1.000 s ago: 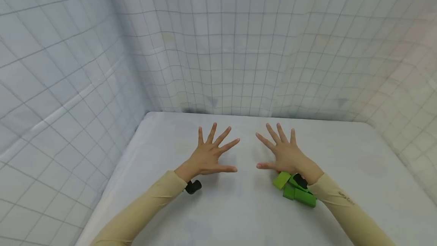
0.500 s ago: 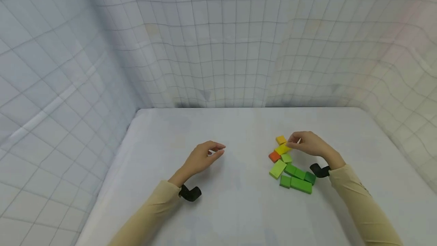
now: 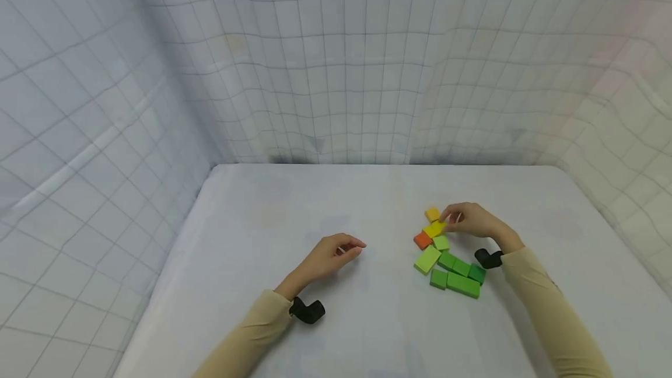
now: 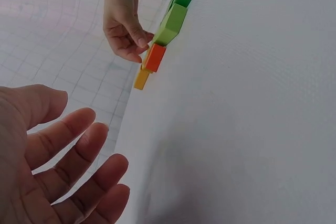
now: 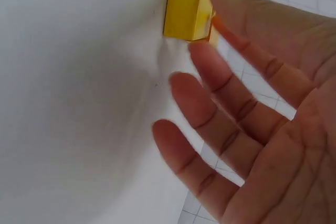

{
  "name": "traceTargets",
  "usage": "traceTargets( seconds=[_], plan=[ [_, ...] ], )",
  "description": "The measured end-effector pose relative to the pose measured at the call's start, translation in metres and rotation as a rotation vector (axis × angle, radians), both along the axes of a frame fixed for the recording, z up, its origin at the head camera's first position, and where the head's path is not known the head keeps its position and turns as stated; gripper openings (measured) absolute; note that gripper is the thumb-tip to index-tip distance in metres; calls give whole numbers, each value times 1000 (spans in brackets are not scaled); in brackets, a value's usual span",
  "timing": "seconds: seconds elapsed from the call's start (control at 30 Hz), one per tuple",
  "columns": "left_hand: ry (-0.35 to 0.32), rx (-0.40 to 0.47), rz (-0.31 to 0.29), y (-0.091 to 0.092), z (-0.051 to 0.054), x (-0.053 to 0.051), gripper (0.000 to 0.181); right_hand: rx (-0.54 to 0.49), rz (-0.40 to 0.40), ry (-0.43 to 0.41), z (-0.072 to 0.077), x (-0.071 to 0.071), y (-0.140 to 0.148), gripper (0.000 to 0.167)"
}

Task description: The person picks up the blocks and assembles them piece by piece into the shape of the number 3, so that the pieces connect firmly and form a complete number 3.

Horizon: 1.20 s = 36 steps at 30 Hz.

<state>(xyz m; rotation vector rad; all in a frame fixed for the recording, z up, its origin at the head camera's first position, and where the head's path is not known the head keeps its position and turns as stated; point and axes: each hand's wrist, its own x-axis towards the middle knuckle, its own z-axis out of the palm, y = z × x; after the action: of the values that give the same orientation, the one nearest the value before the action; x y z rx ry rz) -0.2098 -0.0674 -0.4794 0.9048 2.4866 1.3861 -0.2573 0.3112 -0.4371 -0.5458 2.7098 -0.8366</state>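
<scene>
Near the table's middle, my left hand (image 3: pixel 331 256) hovers with loosely curled fingers and holds nothing; its palm and fingertips (image 4: pixel 116 163) fill the lower left of the left wrist view. My right hand (image 3: pixel 469 219) is at the right end of a flat yellow block (image 3: pixel 434 229), thumb and index finger at its sides in a pinch. Its other fingers are spread loosely in the right wrist view, below the yellow block (image 5: pixel 186 6). A small yellow-orange block (image 3: pixel 432 214) lies just beyond, and an orange-red block (image 3: pixel 422 240) touches the near side.
A light green square (image 3: pixel 441 242), a lime rectangle (image 3: pixel 427 259) and several darker green blocks (image 3: pixel 463 284) continue the curved row toward me. White table (image 3: pixel 367 325); gridded white curtains (image 3: pixel 336 74) enclose its back and sides. Black cameras (image 3: pixel 308 311) sit on both wrists.
Both hands were spread wide over the table; they drew apart and their fingers curled. My right hand came to the yellow block. Lately the left hand shifted right and nearer to me.
</scene>
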Motion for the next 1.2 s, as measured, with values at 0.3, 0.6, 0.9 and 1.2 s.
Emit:
traceTargets(
  seconds=[0.3, 0.6, 0.9, 1.2],
  plan=[
    [-65, 17, 20, 0, -14, 3, 24, -39, 75, -64, -2, -19, -2, 16],
    [-88, 63, 39, -5, -19, -1, 27, 16, 77, -158, 4, -39, -9, 20],
    [-103, 122, 41, -6, 18, 15, 24, 23, 2, -197, 1, -50, -15, 20],
    [-98, 112, 78, -5, 1, 8, 23, 83, -113, -140, -3, -44, -33, 30]
  ],
)
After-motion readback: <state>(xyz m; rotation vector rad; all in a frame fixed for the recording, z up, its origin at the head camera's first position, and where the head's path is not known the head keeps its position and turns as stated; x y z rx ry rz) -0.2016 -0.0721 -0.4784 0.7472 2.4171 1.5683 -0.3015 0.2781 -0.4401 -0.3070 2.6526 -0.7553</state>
